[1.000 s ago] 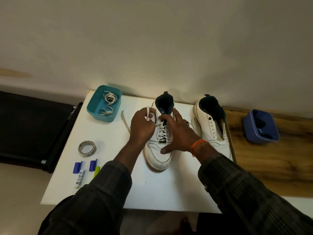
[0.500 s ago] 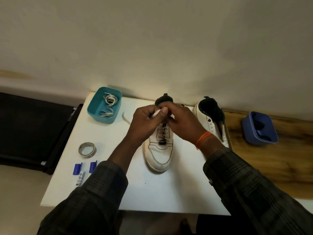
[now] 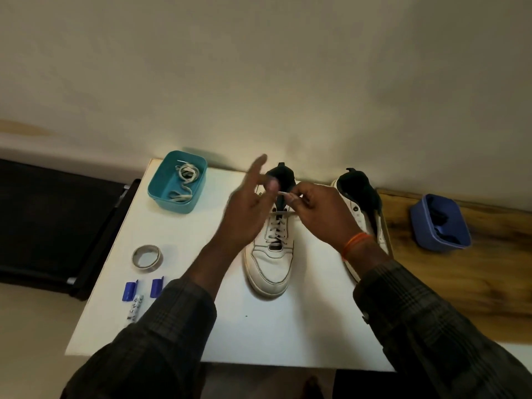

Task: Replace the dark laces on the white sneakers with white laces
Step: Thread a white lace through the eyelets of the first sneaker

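My right hand pinches the white lace end above the sneaker; my left hand hovers beside it, fingers spread.

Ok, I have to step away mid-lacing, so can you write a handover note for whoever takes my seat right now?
Left hand: open, fingers spread above the shoe, holding nothing.
Right hand: pinch grip on the white lace end over the tongue.
Left white leather sneaker on the white table: white lace runs through most eyelets.
Right white sneaker: no crossed lacing visible.
Spare white lace lies in the teal plastic tub; dark items sit in the blue tub.
Left to do: finish the top eyelets, then lace the second shoe.
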